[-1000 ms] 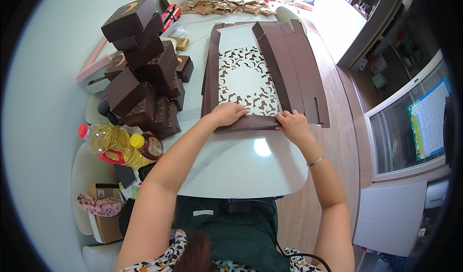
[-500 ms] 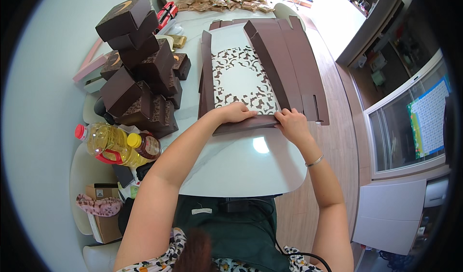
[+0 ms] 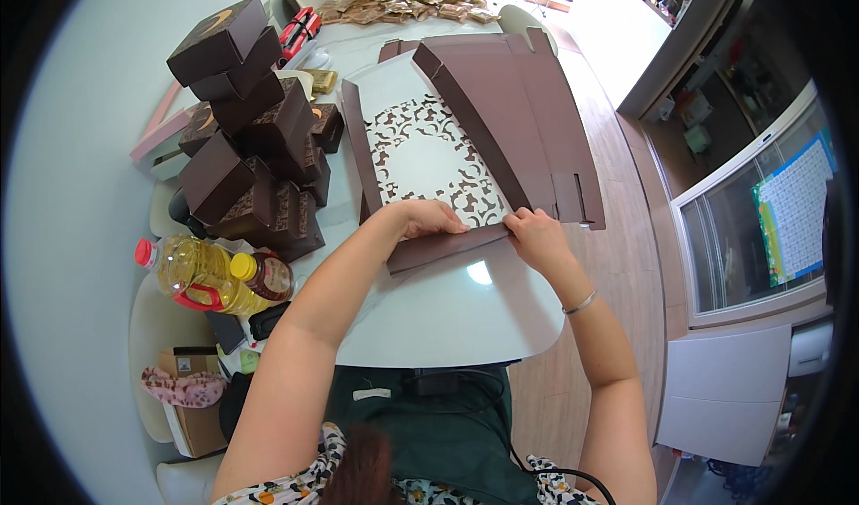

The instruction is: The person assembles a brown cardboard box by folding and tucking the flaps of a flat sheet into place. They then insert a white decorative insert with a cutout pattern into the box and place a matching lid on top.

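A partly folded cardboard box [image 3: 422, 174] lies tilted on top of flat brown cardboard blanks [image 3: 501, 80]. Its inside is white with a brown scroll pattern, and long brown side flaps stand up along it. My left hand [image 3: 428, 219] is closed over the near end flap, fingertips at the fold line. At the near right corner, my right hand [image 3: 537, 237] pinches the cardboard where flap and side wall meet. The near flap [image 3: 447, 247] slopes down toward me. My fingers hide part of the fold.
Stacked dark brown boxes [image 3: 268, 138] rise on the table's left side. Nearer stand a yellow oil bottle [image 3: 201, 268] with a red cap and a yellow-lidded brown jar [image 3: 268, 275]. Many small packets [image 3: 403, 6] cover the far end. The white table's [image 3: 429, 326] rounded edge is close to me.
The box has turned so that its far end swings left and its near left corner comes toward me. Both hands stay on the near edge, the left one slightly closer to me.
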`<state>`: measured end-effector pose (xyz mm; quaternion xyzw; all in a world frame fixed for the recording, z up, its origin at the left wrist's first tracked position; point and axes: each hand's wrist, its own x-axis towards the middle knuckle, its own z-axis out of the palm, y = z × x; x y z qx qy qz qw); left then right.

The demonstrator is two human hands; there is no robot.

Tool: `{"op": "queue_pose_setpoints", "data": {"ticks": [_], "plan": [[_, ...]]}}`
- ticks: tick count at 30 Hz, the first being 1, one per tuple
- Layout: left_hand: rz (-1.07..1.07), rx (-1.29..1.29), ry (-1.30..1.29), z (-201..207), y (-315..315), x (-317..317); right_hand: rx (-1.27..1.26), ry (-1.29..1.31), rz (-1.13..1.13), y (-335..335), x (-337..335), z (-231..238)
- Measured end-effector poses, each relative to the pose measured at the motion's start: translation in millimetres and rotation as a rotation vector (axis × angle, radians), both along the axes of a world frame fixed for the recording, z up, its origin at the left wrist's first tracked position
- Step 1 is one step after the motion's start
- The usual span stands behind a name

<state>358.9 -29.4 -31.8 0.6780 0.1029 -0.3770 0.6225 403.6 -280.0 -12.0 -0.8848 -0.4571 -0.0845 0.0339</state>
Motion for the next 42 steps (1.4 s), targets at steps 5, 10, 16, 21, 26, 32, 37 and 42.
{"op": "queue_pose_setpoints", "data": {"ticks": [5, 10, 16, 21, 26, 32, 37, 42], "plan": [[0.010, 0.059, -0.088, -16, 5, 8, 0.014, -0.042, -0.042, 3, -8, -4], [-0.091, 0.460, -0.408, 11, -9, -4, 0.069, -0.120, -0.131, -3, -16, -14], [-0.162, 1.154, -1.113, 48, -15, -76, 0.039, -0.067, -0.249, 1, -11, -4], [-0.127, 1.488, -1.321, 0, -10, -71, -0.040, -0.268, -0.170, 14, -14, 9], [-0.131, 1.394, -1.329, -3, -4, -66, 0.050, 0.126, 0.032, 52, -20, 7], [0.003, 1.303, -1.529, -18, 5, -70, 0.043, 0.437, 0.155, 73, -7, 8], [0.185, 1.144, -1.528, -14, 1, -77, 0.164, 1.527, -0.011, 110, 33, 9], [0.289, 1.004, -1.465, -7, 6, -80, 0.118, 1.402, -0.033, 155, 39, -13]]}}
